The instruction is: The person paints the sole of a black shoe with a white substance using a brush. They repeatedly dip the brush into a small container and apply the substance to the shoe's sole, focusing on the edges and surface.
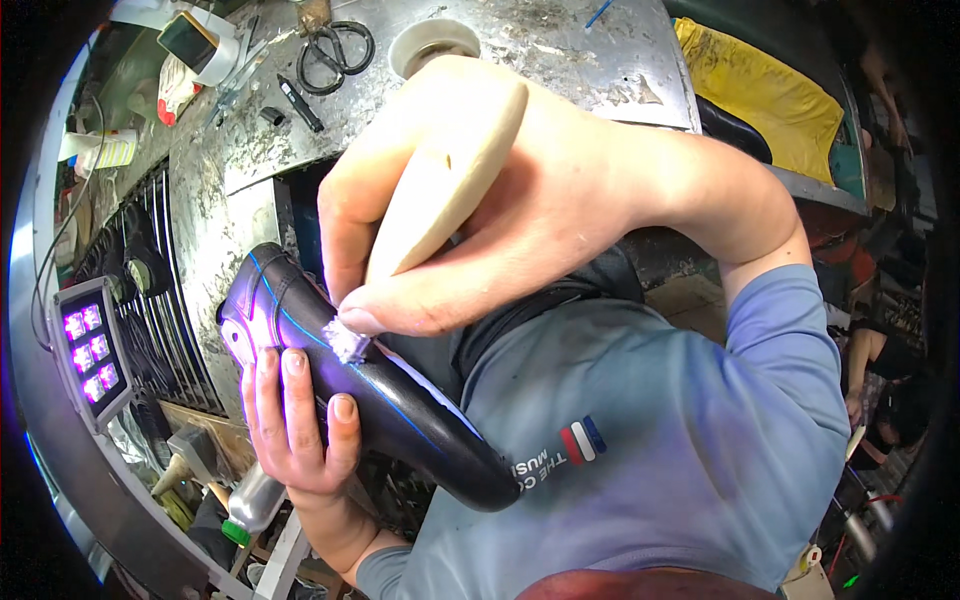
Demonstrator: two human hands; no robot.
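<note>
My left hand (295,420) grips a black shoe upper with thin blue lines (400,405) from below, fingers wrapped around its side, toe end pointing to the upper left. My right hand (520,200) holds a pale wooden-handled brush (445,185); its small whitish bristle tip (347,340) touches the shoe's edge just above my left fingers. The shoe rests against my lap, over my blue-grey sleeve and shirt.
A worn metal workbench (560,60) lies ahead with black scissors (335,52), a black pen (300,102) and a round white container (432,42). A purple-lit lamp panel (90,350) and wire rack (160,290) sit left. Yellow cloth (765,95) lies right.
</note>
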